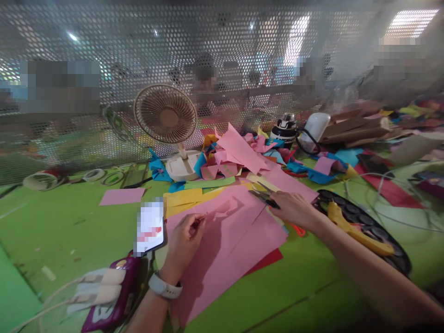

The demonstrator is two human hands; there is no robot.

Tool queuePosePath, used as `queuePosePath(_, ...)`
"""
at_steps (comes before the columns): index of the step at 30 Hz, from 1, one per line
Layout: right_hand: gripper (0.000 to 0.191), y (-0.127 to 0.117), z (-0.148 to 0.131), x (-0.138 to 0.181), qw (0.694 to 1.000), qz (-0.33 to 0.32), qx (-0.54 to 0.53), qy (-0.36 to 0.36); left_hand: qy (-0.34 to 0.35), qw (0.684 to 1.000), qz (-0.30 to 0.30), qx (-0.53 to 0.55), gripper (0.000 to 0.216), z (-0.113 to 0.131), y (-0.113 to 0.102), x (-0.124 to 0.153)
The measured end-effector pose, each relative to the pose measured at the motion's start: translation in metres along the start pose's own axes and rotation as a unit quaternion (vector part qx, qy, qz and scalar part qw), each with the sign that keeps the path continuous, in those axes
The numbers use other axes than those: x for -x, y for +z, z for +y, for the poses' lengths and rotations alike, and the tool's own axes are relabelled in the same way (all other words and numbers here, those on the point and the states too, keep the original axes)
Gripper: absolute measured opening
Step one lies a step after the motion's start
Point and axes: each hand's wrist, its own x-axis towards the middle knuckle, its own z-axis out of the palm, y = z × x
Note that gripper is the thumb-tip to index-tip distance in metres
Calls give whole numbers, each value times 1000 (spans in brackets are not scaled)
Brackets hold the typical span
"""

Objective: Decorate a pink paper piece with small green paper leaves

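My right hand [289,206] is closed round the dark handles of a pair of scissors [260,193], whose blades point up and left above the paper. Large pink paper sheets [239,240] lie below both hands. With thumb and fingers pinched, my left hand [189,238] holds the near end of a small pink paper piece [222,209], which casts a shadow on the sheets. A white watch [165,285] is on the left wrist. Yellow paper [183,200] and red paper [267,261] show from under the pink sheets.
Left of the paper lie a lit phone [151,226] and a purple power bank [114,296] with white cables. A desk fan [168,115], a heap of coloured paper scraps [239,152] and a bottle [284,129] stand behind. A black tray [404,261] holding a banana [360,233] is right.
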Motion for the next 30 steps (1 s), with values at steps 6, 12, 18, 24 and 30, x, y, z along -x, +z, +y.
queuePosePath(6, 26, -2, 9, -4, 994, 22, 44, 93, 12, 1000, 24, -3, 18, 8, -3, 1)
queuePosePath(12, 43, 2, -5, -2, 993, 104, -33, -40, -13, 999, 25, 18, 20, 10, -5, -1)
queuePosePath(18, 73, 29, -20, -3, 972, 33, -128, -193, 19, 999, 43, 19, 19, 11, -6, 0)
queuePosePath(24, 73, 34, -21, -5, 978, 7, -118, -174, 53, 997, 45, -18, 18, 13, -7, 2)
queuePosePath(30, 72, 31, -24, -5, 977, 26, -109, -181, 2, 997, 69, -35, 20, 6, -10, -1)
